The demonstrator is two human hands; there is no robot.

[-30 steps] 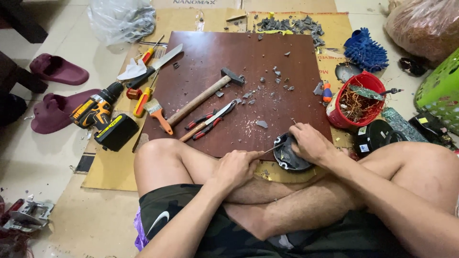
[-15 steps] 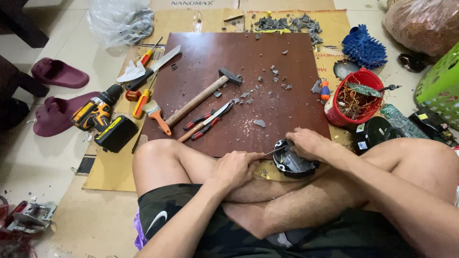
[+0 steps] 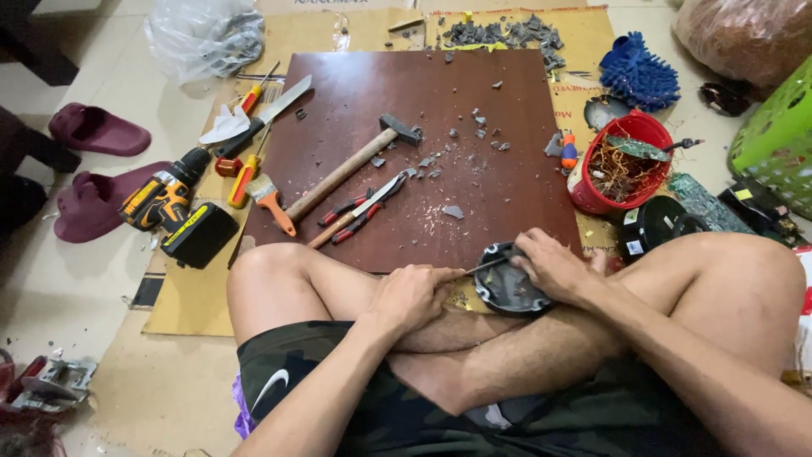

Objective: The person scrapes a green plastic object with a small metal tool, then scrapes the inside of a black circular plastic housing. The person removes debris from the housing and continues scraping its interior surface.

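The person sits cross-legged on the floor at the near edge of a dark brown board (image 3: pixel 474 127), which serves as the landmark here. The left hand (image 3: pixel 412 296), just off the board's near edge above the crossed legs, is closed in a fist around a thin metal tool (image 3: pixel 489 266); its handle is buried in the fist, so what kind of tool it is cannot be told, and only the slim shaft shows, running to the right. The right hand (image 3: pixel 554 267), at the board's near right corner, lies curled over a round black part (image 3: pixel 507 288), pressing it down with fingers bent; the hand covers the part's right side and the shin hides its lower rim, so its full shape is unclear. The tool's tip meets the part's upper left edge, though the exact contact is hard to make out. On the board lie a hammer (image 3: pixel 355 165), red-handled pliers (image 3: pixel 359 211) and small grey fragments (image 3: pixel 452 211). Left of the board sit a yellow drill (image 3: pixel 173 207) and a paintbrush (image 3: pixel 272 201); right of it stands a red bucket (image 3: pixel 592 190) of tangled wire, its contents indistinct.
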